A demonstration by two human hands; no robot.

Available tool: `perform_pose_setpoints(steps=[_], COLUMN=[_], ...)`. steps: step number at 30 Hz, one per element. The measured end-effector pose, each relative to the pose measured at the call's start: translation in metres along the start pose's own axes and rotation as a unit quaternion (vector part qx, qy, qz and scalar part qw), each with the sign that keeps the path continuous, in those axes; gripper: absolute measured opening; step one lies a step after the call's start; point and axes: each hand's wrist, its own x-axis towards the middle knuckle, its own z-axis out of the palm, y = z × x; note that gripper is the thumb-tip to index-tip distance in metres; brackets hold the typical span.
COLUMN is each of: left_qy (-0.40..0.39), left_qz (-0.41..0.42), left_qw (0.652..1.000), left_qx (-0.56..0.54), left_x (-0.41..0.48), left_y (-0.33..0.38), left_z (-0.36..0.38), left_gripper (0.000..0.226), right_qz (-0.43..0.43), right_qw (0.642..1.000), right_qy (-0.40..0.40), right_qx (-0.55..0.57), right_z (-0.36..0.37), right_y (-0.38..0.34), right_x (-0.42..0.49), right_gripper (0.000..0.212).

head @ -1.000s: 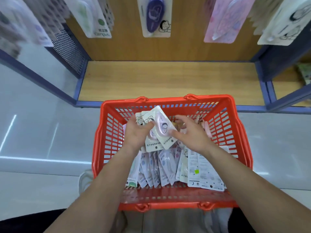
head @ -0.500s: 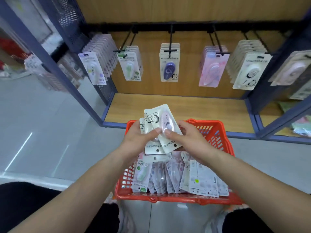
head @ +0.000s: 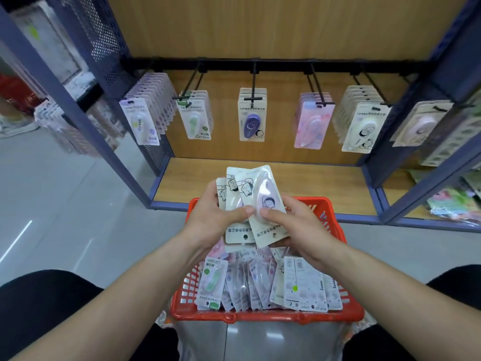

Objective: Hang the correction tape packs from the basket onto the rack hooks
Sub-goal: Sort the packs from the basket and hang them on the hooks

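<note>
A small fan of white correction tape packs (head: 250,188) with cartoon prints is raised above the red basket (head: 265,315). My left hand (head: 210,217) grips the back packs, thumb on their front. My right hand (head: 294,227) pinches the front pack with the pink tape. More packs (head: 260,282) stand in rows inside the basket. Ahead, black rack hooks (head: 253,82) on a rail carry hanging packs: lilac (head: 140,123), green (head: 195,118), purple (head: 252,118), pink (head: 312,123) and white (head: 363,126).
A wooden shelf floor (head: 312,183) lies under the hooks, framed by blue posts (head: 86,113). Another bay with a pink pack (head: 419,126) and goods sits at the right. Grey floor spreads to the left. My knees flank the basket.
Both hands lifted the packs out of the basket and up toward the rack. My view tilted upward, so the hooks and rail came into sight.
</note>
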Motion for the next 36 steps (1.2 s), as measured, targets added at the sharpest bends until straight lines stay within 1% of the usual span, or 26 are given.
perform_pose_setpoints(steps=[3, 5, 8, 11, 17, 21, 22, 25, 26, 27, 29, 32, 33, 36], left_qy=[0.019, 0.027, 0.054, 0.076, 0.133, 0.145, 0.140, 0.096, 0.082, 0.070, 0.056, 0.028, 0.014, -0.028], left_qz=[-0.010, -0.023, -0.038, -0.039, -0.021, -0.029, -0.034, -0.055, -0.059, -0.056, -0.041, -0.031, -0.037, -0.067], left_qw=[1.000, 0.999, 0.998, 0.996, 0.991, 0.989, 0.990, 0.993, 0.994, 0.994, 0.994, 0.994, 0.994, 0.991], left_qx=[-0.016, -0.022, 0.002, 0.004, -0.027, -0.019, -0.013, 0.031, 0.048, 0.061, 0.087, 0.102, 0.106, 0.108], left_x=[0.010, 0.017, 0.024, 0.029, 0.037, 0.040, 0.040, 0.037, 0.035, 0.032, 0.027, 0.023, 0.023, 0.021], left_y=[0.001, 0.002, 0.001, 0.003, 0.007, 0.008, 0.009, 0.008, 0.007, 0.005, 0.002, -0.001, -0.001, 0.003], left_z=[0.002, 0.002, 0.001, 0.000, -0.001, -0.002, -0.003, -0.007, -0.007, -0.005, -0.002, -0.001, -0.002, -0.004], left_gripper=[0.041, 0.033, 0.031, 0.028, 0.038, 0.053, 0.053, 0.049, 0.050, 0.052, 0.058, 0.067, 0.064, 0.036], right_qz=[-0.012, -0.007, 0.001, 0.006, 0.054, 0.028, 0.022, 0.012, 0.011, 0.011, 0.013, 0.014, 0.014, 0.012], right_qw=[1.000, 0.999, 0.997, 0.998, 0.998, 0.999, 0.999, 0.997, 0.997, 0.996, 0.995, 0.996, 0.997, 0.997], right_qy=[-0.007, -0.019, -0.030, -0.020, -0.018, 0.016, 0.028, 0.062, 0.072, 0.083, 0.095, 0.087, 0.080, 0.051], right_qx=[-0.017, -0.042, -0.066, -0.063, -0.013, 0.018, 0.027, 0.033, 0.036, 0.036, 0.028, 0.000, -0.015, -0.064], right_z=[-0.003, -0.009, -0.016, -0.019, -0.010, -0.012, -0.014, -0.016, -0.017, -0.017, -0.019, -0.024, -0.026, -0.030], right_y=[-0.002, -0.004, -0.006, -0.004, -0.004, -0.011, -0.011, -0.011, -0.010, -0.010, -0.011, -0.013, -0.013, -0.018], right_x=[0.010, 0.018, 0.029, 0.038, 0.044, 0.048, 0.049, 0.053, 0.054, 0.054, 0.054, 0.054, 0.054, 0.053], right_gripper=[0.025, 0.026, 0.030, 0.040, 0.042, 0.036, 0.040, 0.064, 0.070, 0.071, 0.062, 0.044, 0.042, 0.046])
